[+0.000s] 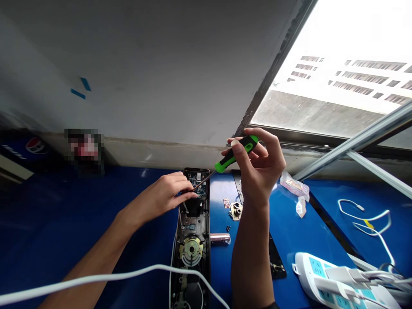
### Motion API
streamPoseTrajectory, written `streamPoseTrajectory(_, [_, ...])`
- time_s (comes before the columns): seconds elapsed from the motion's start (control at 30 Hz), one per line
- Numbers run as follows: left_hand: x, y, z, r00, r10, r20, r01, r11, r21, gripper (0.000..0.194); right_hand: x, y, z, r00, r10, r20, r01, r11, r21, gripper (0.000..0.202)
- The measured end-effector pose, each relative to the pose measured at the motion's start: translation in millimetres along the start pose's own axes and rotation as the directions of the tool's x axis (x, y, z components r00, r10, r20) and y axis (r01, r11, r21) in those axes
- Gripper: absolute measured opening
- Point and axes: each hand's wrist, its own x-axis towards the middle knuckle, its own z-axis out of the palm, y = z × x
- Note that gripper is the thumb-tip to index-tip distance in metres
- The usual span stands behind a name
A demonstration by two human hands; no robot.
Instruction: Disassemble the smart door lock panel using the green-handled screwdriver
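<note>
Screwdriver (236, 153) in right hand (262, 165), tip unclear; white cable (141, 271) crosses casing (202, 222)

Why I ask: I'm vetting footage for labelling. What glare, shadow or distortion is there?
Head view: the window is blown nearly white; the wall darkens towards the upper left; the blue table has pale sheen beside the opened device; the edges look stretched; a patch at left is pixelated; the green-and-black screwdriver looks fairly sharp.

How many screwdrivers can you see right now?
1: the green-and-black screwdriver, held in the right hand, its shaft slanting down to the left hand. Any others may be hidden from view.
</note>
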Motion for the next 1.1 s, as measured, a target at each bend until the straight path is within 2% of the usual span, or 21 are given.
streamPoseTrajectory(0.23, [0, 1, 3.2, 0.998, -0.008, -0.057, 0.006, 0.999, -0.034, 0.023, 2, 1, -2, 0.998, -0.041, -0.051, 0.04, 0.999, -0.02, 0.029])
streamPoseTrajectory(0.5, [2, 3, 5.8, 0.999, -0.005, -0.052, 0.003, 0.999, -0.034, 0.022, 1, 1, 3, 0.995, 0.009, -0.101, -0.019, 0.995, -0.102, 0.034])
streamPoseTrajectory(0.63, [1, 2, 6.5, 0.997, -0.041, -0.072, 0.036, 0.997, -0.069, 0.021, 1, 3, 5, 0.989, -0.014, -0.147, -0.002, 0.994, -0.108, 0.036])
streamPoseTrajectory(0.7, [0, 1, 6.2, 0.995, -0.057, -0.087, 0.05, 0.996, -0.08, 0.021, 1, 2, 2, 0.994, -0.017, -0.109, 0.007, 0.996, -0.093, 0.034])
streamPoseTrajectory(0.77, [0, 0, 5.8, 0.994, -0.065, -0.093, 0.058, 0.996, -0.074, 0.021, 1, 1, -3, 1.0, 0.002, 0.021, -0.001, 0.998, -0.055, 0.037])
streamPoseTrajectory(0.83, [0, -1, 6.0, 0.994, -0.063, -0.091, 0.058, 0.997, -0.051, 0.023, 1, 0, -9, 0.976, 0.04, 0.212, -0.035, 0.999, -0.024, 0.056])
streamPoseTrajectory(0.9, [0, -1, 6.4, 0.995, -0.056, -0.083, 0.054, 0.998, -0.021, 0.024, 0, -1, -13, 0.934, 0.07, 0.35, -0.064, 0.998, -0.027, 0.075])
streamPoseTrajectory(0.97, [1, -1, 5.7, 0.995, -0.056, -0.081, 0.056, 0.998, -0.004, 0.026, -1, -1, -14, 0.925, 0.061, 0.376, -0.051, 0.998, -0.036, 0.08])
streamPoseTrajectory(1.03, [-1, 0, 1.9, 0.993, -0.086, -0.085, 0.085, 0.996, -0.009, 0.028, -2, -2, -13, 0.941, 0.005, 0.338, 0.0, 1.0, -0.014, 0.076])
streamPoseTrajectory(1.1, [-3, 0, -6.0, 0.986, -0.147, -0.075, 0.146, 0.989, -0.022, 0.039, -2, -3, -10, 0.949, -0.058, 0.309, 0.057, 0.998, 0.012, 0.071])
